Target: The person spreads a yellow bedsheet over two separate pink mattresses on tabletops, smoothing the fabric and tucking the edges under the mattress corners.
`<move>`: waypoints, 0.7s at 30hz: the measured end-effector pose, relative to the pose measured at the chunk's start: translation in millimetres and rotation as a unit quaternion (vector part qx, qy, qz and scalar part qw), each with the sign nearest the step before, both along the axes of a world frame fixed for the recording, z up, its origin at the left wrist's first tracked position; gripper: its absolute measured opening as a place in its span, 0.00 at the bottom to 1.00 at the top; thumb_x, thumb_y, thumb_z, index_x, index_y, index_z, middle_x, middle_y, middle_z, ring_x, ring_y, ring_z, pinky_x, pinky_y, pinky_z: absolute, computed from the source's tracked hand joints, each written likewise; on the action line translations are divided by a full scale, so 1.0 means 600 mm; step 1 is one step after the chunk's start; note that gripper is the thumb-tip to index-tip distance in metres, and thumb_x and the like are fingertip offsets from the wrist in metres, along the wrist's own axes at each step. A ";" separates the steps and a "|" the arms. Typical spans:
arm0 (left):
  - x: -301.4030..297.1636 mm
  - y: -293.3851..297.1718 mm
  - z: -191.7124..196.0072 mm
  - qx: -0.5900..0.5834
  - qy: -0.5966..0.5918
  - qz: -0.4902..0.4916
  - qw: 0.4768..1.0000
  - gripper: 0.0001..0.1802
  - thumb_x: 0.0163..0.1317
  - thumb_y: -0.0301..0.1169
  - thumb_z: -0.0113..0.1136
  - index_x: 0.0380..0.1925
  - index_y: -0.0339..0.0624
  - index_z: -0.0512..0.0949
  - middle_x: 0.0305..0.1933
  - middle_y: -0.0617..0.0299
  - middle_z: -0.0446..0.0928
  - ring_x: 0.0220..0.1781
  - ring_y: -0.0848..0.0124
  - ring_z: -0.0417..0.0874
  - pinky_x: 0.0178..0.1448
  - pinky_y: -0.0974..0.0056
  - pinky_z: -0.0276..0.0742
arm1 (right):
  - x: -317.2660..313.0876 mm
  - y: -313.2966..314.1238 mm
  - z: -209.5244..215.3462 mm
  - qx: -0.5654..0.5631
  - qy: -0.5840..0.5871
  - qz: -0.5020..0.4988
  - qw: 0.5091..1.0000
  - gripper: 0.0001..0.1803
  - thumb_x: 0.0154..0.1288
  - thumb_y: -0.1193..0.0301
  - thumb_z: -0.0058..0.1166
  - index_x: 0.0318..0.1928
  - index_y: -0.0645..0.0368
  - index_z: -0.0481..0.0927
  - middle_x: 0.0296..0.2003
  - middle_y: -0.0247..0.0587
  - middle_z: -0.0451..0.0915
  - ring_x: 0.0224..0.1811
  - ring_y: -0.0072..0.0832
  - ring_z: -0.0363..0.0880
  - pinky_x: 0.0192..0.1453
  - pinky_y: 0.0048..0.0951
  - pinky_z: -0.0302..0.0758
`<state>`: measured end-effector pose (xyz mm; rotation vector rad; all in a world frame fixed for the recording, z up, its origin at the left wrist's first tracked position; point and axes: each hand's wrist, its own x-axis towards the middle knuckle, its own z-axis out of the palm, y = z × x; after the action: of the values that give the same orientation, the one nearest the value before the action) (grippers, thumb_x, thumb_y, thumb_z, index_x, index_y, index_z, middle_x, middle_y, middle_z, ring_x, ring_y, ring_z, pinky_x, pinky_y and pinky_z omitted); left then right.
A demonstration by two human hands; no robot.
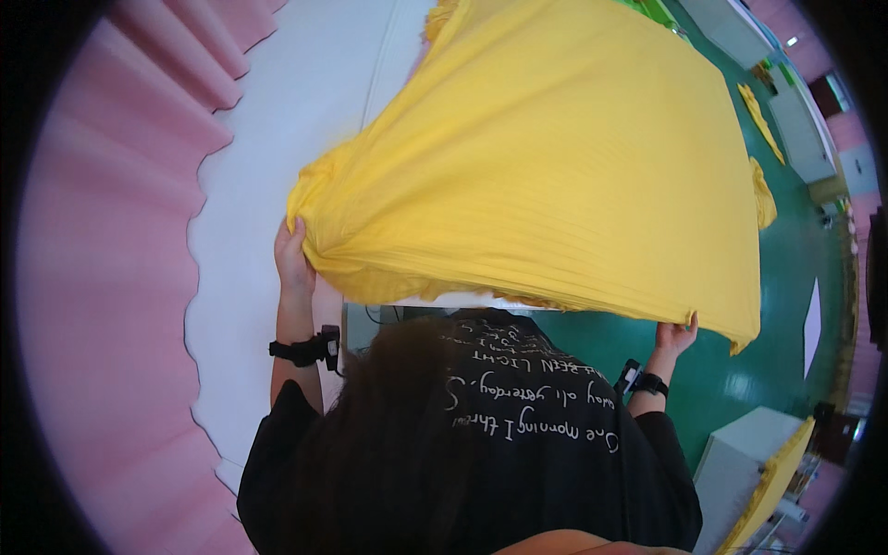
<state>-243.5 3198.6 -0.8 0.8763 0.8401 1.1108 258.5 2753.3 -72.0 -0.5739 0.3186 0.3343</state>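
Observation:
A large yellow sheet [555,166] is spread out in front of me, stretched between my two hands. At its near left corner, my left hand [294,264] grips the cloth, and folds fan out from that point. My right hand [678,335] pinches the near edge close to the right corner, which hangs just beyond the fingers. Gathered, ruffled cloth shows along the left side and the far left edge. Most of what lies beneath the sheet is hidden. Black bands with small devices are strapped around both wrists.
Pink draped fabric [120,277] with a wavy edge runs along the left, beside a white surface [250,185]. Green floor [800,250] extends to the right. White furniture [800,129] stands at the far right, and a yellow-topped white unit [740,462] at the lower right.

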 end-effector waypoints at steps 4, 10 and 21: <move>-0.049 0.018 -0.122 -0.090 0.102 -0.054 0.989 0.21 0.66 0.33 0.46 0.56 0.33 0.63 0.55 0.53 0.70 0.56 0.64 0.71 0.59 0.62 0.67 | -0.017 -0.007 0.011 -0.019 -0.036 0.009 0.999 0.22 0.62 0.62 0.46 0.54 0.59 0.71 0.55 0.47 0.70 0.58 0.42 0.66 0.63 0.47 0.62; -0.017 0.000 -0.085 -0.194 0.065 -0.144 0.968 0.22 0.63 0.36 0.51 0.52 0.31 0.68 0.53 0.55 0.73 0.52 0.67 0.75 0.55 0.64 0.70 | -0.054 -0.003 0.020 0.028 -0.065 0.035 0.997 0.22 0.61 0.62 0.47 0.54 0.58 0.71 0.54 0.45 0.71 0.58 0.42 0.67 0.63 0.47 0.61; 0.018 -0.015 -0.028 -0.065 0.013 -0.048 0.997 0.25 0.64 0.41 0.51 0.54 0.34 0.66 0.53 0.54 0.72 0.52 0.63 0.75 0.54 0.61 0.73 | -0.082 -0.088 -0.009 -0.090 -0.072 0.016 0.993 0.20 0.65 0.69 0.46 0.57 0.60 0.65 0.54 0.42 0.71 0.55 0.39 0.70 0.58 0.41 0.69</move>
<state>-232.4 3189.7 -17.7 0.8157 0.8742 0.9521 209.6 2700.8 -77.6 -0.7771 0.2011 0.2946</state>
